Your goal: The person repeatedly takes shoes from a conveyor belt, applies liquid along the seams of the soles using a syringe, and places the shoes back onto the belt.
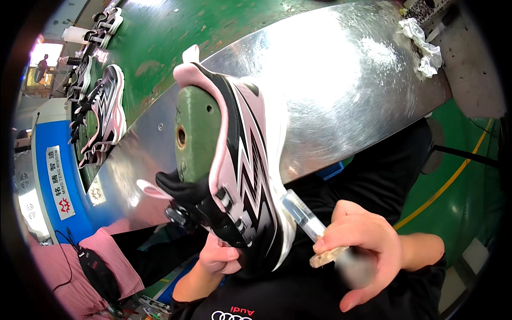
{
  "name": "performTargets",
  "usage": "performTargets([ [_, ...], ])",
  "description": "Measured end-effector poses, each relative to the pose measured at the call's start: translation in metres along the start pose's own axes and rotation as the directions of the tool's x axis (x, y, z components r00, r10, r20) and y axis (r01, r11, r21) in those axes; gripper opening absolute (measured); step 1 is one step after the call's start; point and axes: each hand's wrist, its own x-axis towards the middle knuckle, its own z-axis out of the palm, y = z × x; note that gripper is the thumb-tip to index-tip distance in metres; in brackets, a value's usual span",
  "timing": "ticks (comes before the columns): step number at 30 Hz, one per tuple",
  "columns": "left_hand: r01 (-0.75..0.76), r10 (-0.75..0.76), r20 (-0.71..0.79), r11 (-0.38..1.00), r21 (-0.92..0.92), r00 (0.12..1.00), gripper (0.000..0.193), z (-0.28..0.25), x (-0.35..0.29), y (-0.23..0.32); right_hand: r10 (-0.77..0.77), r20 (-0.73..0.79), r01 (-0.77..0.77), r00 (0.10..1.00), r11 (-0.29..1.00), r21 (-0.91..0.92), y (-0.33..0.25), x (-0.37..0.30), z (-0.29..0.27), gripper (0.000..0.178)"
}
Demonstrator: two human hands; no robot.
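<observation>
A black, pink and white sneaker (250,160) stands tilted in front of me, its heel toward the far side and its toe toward my body. Inside its opening sits a green shoe last (197,141) with a round hole. My left hand (216,257) grips the sneaker near the toe, the fingers partly hidden behind it. In my right hand (368,240) is a clear syringe (304,213) with a tan flange; its blurred grey rear end points toward me. The syringe tip meets the white sole (287,224) along its edge, though the exact contact is hidden.
A shiny metal table (341,122) spreads beyond the sneaker. Crumpled white tissue (421,48) lies at its far right. Several similar sneakers (106,104) line the left, above a blue and white machine (53,170). A person in pink clothing (109,253) is at lower left.
</observation>
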Motion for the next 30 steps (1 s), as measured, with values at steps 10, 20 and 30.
performTargets([
  [10, 0.222, -0.215, 0.198, 0.975, -0.012, 0.956, 0.083, 0.036, 0.053, -0.014, 0.183, 0.061, -0.182, 0.981, 0.983, -0.033, -0.061, -0.020, -0.014, 0.071],
  [20, 0.323, -0.318, 0.278, 0.946, 0.030, 0.906, 0.069, 0.055, 0.088, -0.027, 0.134, 0.076, -0.120, 0.988, 0.979, -0.168, -0.100, -0.048, -0.027, 0.069],
  [30, 0.306, -0.281, 0.420, 0.952, 0.009, 0.863, 0.054, 0.066, 0.122, -0.043, -0.001, 0.001, 0.002, 1.000, 0.926, -0.377, -0.105, -0.058, -0.024, 0.065],
])
